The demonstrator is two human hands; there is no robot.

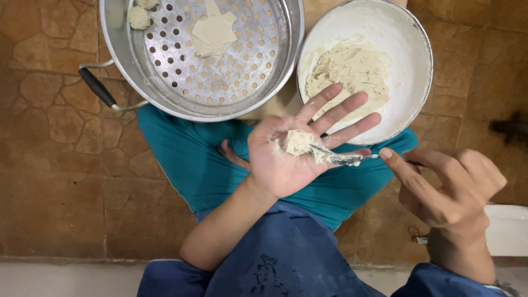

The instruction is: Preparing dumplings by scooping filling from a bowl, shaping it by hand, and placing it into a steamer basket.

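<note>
Head view, looking straight down at my lap and the floor.

Left hand (289, 154): palm up, fingers spread and reaching toward the bowl (410, 49). It grips nothing. A lump of pale filling (300, 143) sits in the middle of the palm; I cannot tell whether a wrapper lies under it.

Right hand (448, 184): thumb and forefinger pinched on the handle of a small metal spoon (346, 158). The spoon's tip lies across the edge of my left palm, smeared with paste and touching the filling.

Bowl: white, round, on the floor just past my left fingertips, which overlap its near rim in view. A flattened mass of the same pale paste (349, 69) covers its bottom; the inner wall is smeared.

Steamer (201, 52): metal pot with a perforated tray, left of the bowl and just beside it. A black-sleeved wire handle (99, 88) sticks out on its left side. On the tray: a small stack of square wrappers (213, 33) near the middle, and two shaped dumplings (139, 16) at the upper left rim, partly cut off by the frame.

Below the hands: teal cloth (190, 154) over my legs, blue sleeves (275, 258) nearer the camera. Floor is brown stone-pattern tile (49, 137). A white object (509, 228) shows at the right edge; I cannot identify it.
</note>
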